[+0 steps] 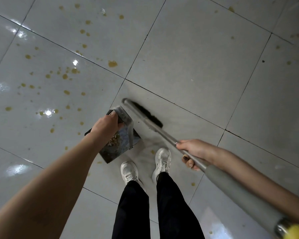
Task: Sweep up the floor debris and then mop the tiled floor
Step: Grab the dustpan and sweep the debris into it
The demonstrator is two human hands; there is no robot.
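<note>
Head view looks straight down on a grey tiled floor [197,57] with dark grout lines and bright glints of light on the left tiles. The left hand [107,125] reaches forward with its fingers curled round the grey handle of a dark dustpan [114,153], which sits just ahead of the person's feet. A small heap of pale debris [114,139] lies inside the pan, partly hidden by the wrist. Whether the pan rests on the tile or hangs just above it cannot be told. The right hand [192,152] is wrapped round the silver shaft of a broom [162,133], thumb underneath, well apart from the other hand. The shaft runs diagonally from a yellow end cap [294,231] at the lower right up to the black bristles [149,114], which lie just beside the pan's right edge and look blurred. Yellow-brown spots [112,63] are scattered across the floor, thickest to the left of the pan, with a few near the white shoes [162,161]. Black trousers [133,213] fill the bottom centre.
</note>
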